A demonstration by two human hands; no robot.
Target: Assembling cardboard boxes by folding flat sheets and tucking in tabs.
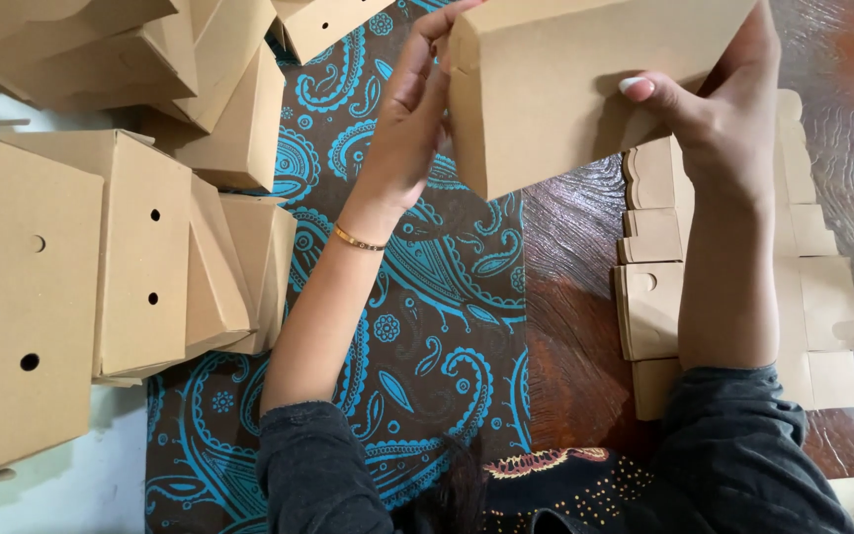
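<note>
- On the dark wooden counter (585, 326) lie a paisley cloth (437, 287) and flat blanks (812, 297); folded boxes (140, 257) pile at left.
- Both hands hold a box (565, 79) above: left hand (412, 119) flat against its side, right hand (724, 109) clasping it, thumb across the front.
- The box's top is cut off.

- The cardboard box (585, 84) held up by both hands runs off the top edge; its upper part is out of view.
- The right hand (728, 119) hides its fingers behind the box; only the thumb shows.
- The right forearm covers the middle of the flat box blanks (822, 297) near the table's right edge.
- The folded boxes (22, 297) at the left are cut by the frame.
</note>
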